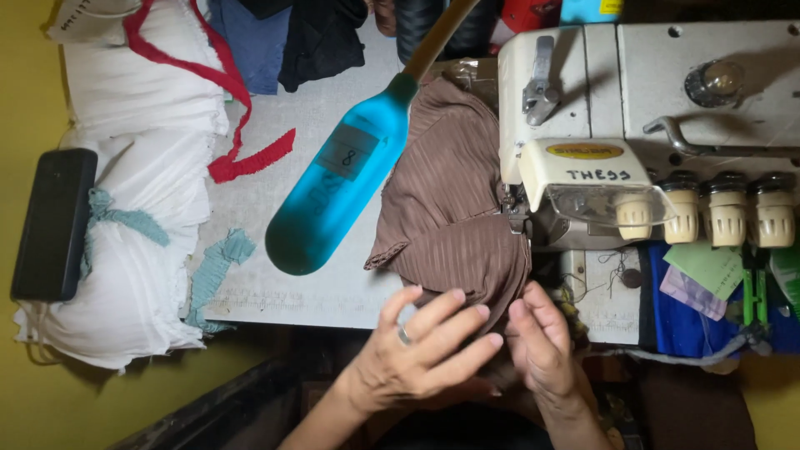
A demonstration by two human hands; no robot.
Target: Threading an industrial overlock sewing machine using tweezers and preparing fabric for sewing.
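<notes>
A brown ribbed fabric piece (450, 200) lies on the sewing table and runs under the presser foot of a cream overlock sewing machine (633, 100). My left hand (417, 350), with a ring on one finger, pinches the fabric's near edge at the table front. My right hand (542, 342) grips the same edge just to the right, close beside the left. Both hands sit below the machine's needle area.
A blue lamp head (333, 192) on a flexible neck hangs over the table. White cloth stacks (133, 200) with red and teal scraps lie at left, next to a black phone (54, 221). Thread tension knobs (729, 218) line the machine's right side.
</notes>
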